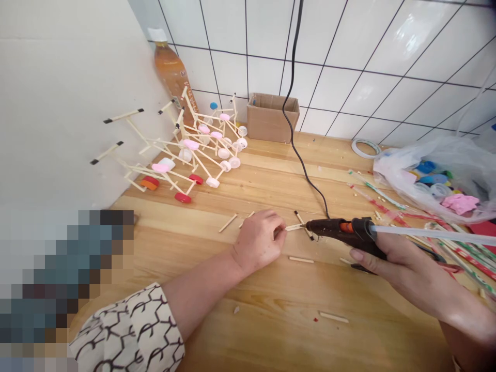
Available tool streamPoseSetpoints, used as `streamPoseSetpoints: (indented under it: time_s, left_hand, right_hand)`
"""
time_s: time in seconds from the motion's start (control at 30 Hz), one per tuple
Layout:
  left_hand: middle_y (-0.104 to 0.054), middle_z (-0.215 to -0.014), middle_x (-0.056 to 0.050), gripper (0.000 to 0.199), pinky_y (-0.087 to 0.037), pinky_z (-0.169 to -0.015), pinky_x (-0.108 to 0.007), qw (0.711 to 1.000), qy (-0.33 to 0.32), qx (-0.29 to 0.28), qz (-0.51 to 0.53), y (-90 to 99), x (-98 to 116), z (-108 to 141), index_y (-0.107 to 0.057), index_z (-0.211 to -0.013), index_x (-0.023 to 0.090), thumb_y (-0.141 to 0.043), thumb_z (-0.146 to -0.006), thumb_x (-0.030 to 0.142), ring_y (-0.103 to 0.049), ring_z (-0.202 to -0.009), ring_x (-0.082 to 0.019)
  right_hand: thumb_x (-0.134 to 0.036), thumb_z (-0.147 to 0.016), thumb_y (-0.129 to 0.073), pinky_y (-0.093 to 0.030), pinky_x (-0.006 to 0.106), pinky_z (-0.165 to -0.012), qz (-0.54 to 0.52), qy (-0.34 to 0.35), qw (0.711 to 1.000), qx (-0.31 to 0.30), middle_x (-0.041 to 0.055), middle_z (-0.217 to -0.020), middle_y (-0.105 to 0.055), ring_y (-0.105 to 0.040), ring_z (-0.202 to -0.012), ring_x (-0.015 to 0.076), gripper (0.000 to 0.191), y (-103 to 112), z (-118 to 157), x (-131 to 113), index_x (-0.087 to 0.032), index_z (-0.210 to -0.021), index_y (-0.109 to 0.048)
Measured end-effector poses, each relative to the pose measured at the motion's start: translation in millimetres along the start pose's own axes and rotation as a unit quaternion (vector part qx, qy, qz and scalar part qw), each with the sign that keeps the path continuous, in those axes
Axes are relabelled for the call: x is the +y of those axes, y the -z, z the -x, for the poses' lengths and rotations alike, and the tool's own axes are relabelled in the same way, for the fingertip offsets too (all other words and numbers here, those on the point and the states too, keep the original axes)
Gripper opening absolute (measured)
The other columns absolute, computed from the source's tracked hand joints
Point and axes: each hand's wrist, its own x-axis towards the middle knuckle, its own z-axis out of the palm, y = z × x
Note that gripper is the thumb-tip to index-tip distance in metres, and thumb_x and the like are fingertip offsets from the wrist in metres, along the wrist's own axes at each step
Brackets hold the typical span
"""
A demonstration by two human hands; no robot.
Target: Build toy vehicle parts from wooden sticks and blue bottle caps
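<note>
Wooden desk (248,330) under white tile wall (349,88); my left hand (258,243) pinches a thin pale wooden stick (294,227), my right hand (391,258) closed around a black-and-orange hot glue gun (337,227), nozzle (308,225) right at the stick.

Cardboard box (271,120) against white tile (349,67); plastic bag (406,170) of bottle caps (430,178).
</note>
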Motion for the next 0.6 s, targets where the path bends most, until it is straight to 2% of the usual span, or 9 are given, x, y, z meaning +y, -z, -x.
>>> streamPoseSetpoints:
  time_s: [0.2, 0.4, 0.6]
  left_hand:
    - [-0.061, -0.068, -0.003, 0.011, -0.044, -0.062, -0.025, 1.0, 0.002, -0.001, 0.001, 0.2, 0.3, 0.4, -0.061, -0.064, 0.016, -0.057, -0.072, 0.009, -0.057, -0.067, -0.015]
    - [-0.061, -0.069, -0.003, 0.01, -0.044, -0.061, -0.025, 1.0, 0.001, -0.003, 0.004, 0.2, -0.4, -0.1, -0.061, -0.065, 0.015, -0.057, -0.072, 0.01, -0.056, -0.066, -0.015]
    - [-0.061, -0.069, -0.003, 0.007, -0.045, -0.062, -0.026, 1.0, 0.002, -0.001, 0.011, 0.6, -0.9, 0.0, -0.062, -0.069, 0.015, -0.059, -0.07, 0.009, -0.057, -0.066, -0.015]
  right_hand:
    - [-0.046, -0.082, -0.054, -0.053, 0.036, -0.074, -0.011, 0.004, 1.0, -0.018, 0.0015, -0.073, -0.068, -0.063, -0.08, 0.0261, 0.027, -0.5, -0.3, -1.5, -0.023, -0.089, -0.067]
    - [-0.046, -0.084, -0.051, -0.05, 0.04, -0.086, -0.037, 0.002, 0.998, -0.053, 0.004, -0.101, -0.069, -0.062, -0.096, 0.0278, 0.033, -0.9, -0.3, -6.3, -0.024, -0.104, -0.064]
    - [-0.049, -0.085, -0.05, -0.046, 0.04, -0.094, -0.043, 0.005, 0.998, -0.051, 0.0044, -0.121, -0.063, -0.057, -0.111, 0.0291, 0.046, -3.0, -1.4, -12.1, -0.025, -0.124, -0.057]
